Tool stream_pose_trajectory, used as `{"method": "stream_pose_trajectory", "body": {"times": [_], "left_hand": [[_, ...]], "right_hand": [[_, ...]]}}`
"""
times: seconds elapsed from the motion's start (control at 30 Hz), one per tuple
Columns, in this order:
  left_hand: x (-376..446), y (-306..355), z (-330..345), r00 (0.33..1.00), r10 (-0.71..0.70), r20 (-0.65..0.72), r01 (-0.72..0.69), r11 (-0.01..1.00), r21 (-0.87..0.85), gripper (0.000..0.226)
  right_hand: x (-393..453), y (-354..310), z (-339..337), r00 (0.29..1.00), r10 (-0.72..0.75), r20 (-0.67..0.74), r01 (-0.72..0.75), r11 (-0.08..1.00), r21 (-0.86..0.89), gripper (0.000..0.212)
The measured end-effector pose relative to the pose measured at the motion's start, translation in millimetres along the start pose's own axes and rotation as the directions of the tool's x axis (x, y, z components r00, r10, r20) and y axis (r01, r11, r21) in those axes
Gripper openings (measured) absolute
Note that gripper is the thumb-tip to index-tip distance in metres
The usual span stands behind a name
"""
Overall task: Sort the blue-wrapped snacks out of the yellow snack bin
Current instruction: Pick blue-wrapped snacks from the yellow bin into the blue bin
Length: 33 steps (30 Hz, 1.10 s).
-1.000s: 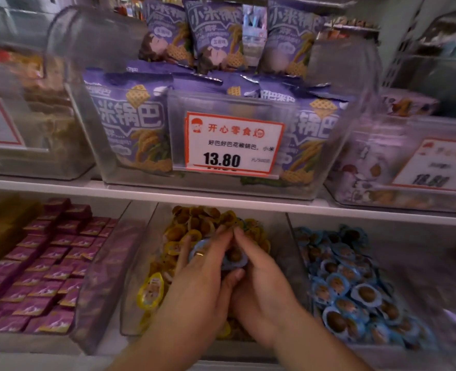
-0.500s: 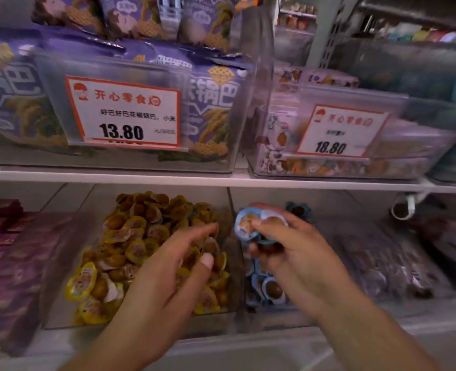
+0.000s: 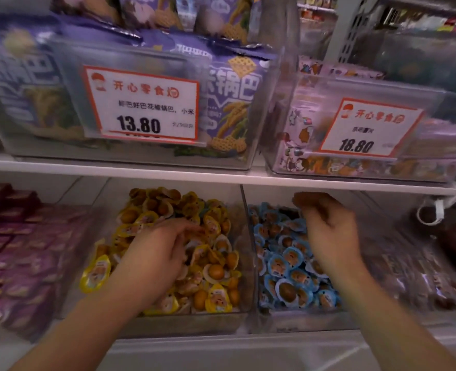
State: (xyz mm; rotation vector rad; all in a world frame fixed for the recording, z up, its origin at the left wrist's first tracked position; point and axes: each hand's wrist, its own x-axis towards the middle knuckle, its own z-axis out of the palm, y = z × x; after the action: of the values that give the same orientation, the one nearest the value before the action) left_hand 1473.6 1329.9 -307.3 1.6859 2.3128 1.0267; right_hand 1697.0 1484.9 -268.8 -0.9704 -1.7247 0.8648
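Shop shelf: left hand [image 3: 157, 253] digs curled fingers into yellow snack bin [image 3: 244, 263]; right hand [image 3: 328, 228] hovers loosely open, empty, over blue-wrapped snacks [image 3: 288, 263]. Next: spot another stray blue.

left hand [image 3: 158, 253] fingertips buried among yellow snacks [image 3: 216, 271] (grip unclear), right hand [image 3: 328, 226] fingers motion-blurred

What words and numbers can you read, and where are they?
"开心零食" and "13.80": left price card.
"开心零食" and "18.80": right price card.
"锅巴": purple snack bags.
Small print on both cards and on the yellow and blue wrappers: too blurred.
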Motion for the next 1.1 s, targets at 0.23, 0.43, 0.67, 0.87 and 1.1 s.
{"method": "stream_pose_trajectory", "body": {"times": [0.23,0.43,0.67,0.87,1.1], "left_hand": [[-12,-26,-21,0.995,-0.098,-0.022,0.100,0.978,0.185,0.044],[-25,-44,-18,0.983,-0.183,0.008,0.179,0.968,0.177,0.057],[-32,-44,-16,0.980,-0.196,0.036,0.192,0.977,0.094,0.068],[-27,-51,-17,0.936,-0.336,0.104,0.347,0.930,-0.117,0.091],[-6,-62,-21,0.886,-0.460,0.059,0.443,0.801,-0.402,0.110]], "right_hand": [[-29,-58,124,0.858,-0.023,0.513,0.125,0.978,-0.165,0.031],[41,-8,200,0.750,0.545,0.375,-0.275,0.773,-0.572,0.053],[59,15,221,0.747,0.560,0.358,-0.394,0.807,-0.439,0.049],[62,34,233,0.510,0.629,0.587,-0.748,0.661,-0.058,0.051],[58,27,249,0.411,0.493,0.767,-0.819,0.569,0.073,0.054]]}}
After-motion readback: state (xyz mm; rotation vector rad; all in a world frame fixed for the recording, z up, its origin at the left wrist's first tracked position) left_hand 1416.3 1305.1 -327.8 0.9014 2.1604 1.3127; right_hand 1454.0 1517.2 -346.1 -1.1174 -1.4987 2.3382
